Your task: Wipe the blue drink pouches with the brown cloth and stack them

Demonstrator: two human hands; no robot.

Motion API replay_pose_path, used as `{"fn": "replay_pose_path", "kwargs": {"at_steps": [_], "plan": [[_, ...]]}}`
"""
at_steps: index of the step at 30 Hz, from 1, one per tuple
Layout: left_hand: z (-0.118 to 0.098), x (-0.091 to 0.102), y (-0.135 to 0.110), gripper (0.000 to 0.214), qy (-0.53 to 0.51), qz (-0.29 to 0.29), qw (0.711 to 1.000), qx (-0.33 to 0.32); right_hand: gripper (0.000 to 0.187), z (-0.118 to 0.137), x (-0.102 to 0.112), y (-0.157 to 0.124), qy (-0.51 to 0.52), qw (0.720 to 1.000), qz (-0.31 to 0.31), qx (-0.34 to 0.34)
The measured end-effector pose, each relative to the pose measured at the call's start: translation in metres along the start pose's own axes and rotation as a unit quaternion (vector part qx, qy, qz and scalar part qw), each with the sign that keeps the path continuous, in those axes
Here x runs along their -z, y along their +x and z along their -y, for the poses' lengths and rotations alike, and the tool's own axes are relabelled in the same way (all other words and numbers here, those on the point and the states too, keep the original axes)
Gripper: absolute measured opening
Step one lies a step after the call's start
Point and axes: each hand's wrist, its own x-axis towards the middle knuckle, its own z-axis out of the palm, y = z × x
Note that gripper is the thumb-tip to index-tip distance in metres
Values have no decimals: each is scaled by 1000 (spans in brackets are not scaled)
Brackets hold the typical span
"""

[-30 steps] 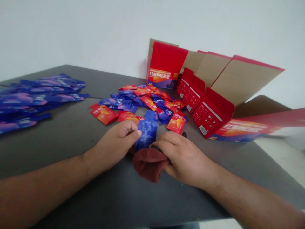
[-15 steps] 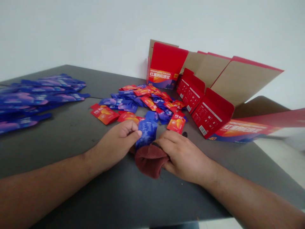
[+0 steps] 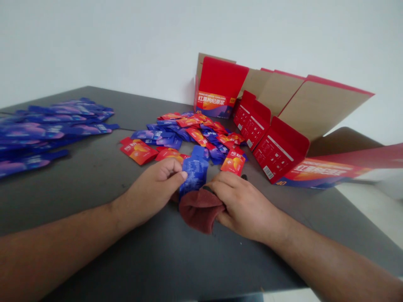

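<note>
My left hand (image 3: 151,191) pinches a small blue sachet (image 3: 194,173) by its left edge and holds it flat over the dark table (image 3: 94,176). My right hand (image 3: 242,205) is closed on a dark red cloth (image 3: 200,209), which lies against the lower part of the sachet. Just beyond both hands is a loose heap of red and blue sachets (image 3: 192,132), with one red sachet (image 3: 233,162) close to my right fingers.
A spread of blue sachets (image 3: 47,126) lies at the far left of the table. Open red cardboard boxes (image 3: 217,86) and flattened ones (image 3: 283,147) stand at the back right against the white wall. The table's edge falls away at the right.
The cloth under my right hand has shifted slightly up and left against the sachet. My left hand keeps the same pinch.
</note>
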Motion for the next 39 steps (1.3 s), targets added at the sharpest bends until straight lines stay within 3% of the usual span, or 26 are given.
{"fn": "replay_pose_path", "kwargs": {"at_steps": [3,8,13,18,23,28,33,39], "plan": [[1,0,0,26,8,1,1000,4,20,-2,-1,0,-3,1000,-20,-20],[1,1,0,26,20,1,1000,-6,28,-1,-1,0,14,999,17,30],[3,1,1,26,21,-4,1000,-8,23,-2,-1,0,-5,1000,-5,-1],[2,0,1,26,7,1,1000,-11,27,0,0,0,9,999,25,28],[2,1,0,27,18,0,1000,-10,23,-1,0,0,-5,1000,-8,-15],[-1,1,0,27,27,2,999,-18,26,0,0,-1,14,999,29,26],[3,1,1,27,22,-1,1000,-10,24,-2,0,-1,-8,1000,-10,-9],[3,1,1,26,18,3,1000,-19,27,0,1,0,5,999,27,18]]}}
